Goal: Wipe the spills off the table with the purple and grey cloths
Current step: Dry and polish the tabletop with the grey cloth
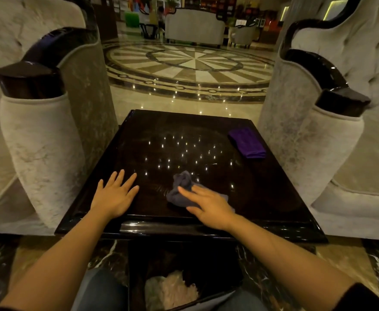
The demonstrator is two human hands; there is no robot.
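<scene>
Below my knees at six o'clock sits a dark bin [185, 286] with crumpled paper in it. Both my forearms reach up onto the glossy black table [262, 198]. My left hand [114, 194] lies flat at nine o'clock, fingers spread and released, holding nothing. My right hand [208, 205] presses open-fingered on the bunched grey cloth [180, 189] near the centre. Farther off at two o'clock, the folded purple cloth [248, 142] rests untouched by the table's edge.
</scene>
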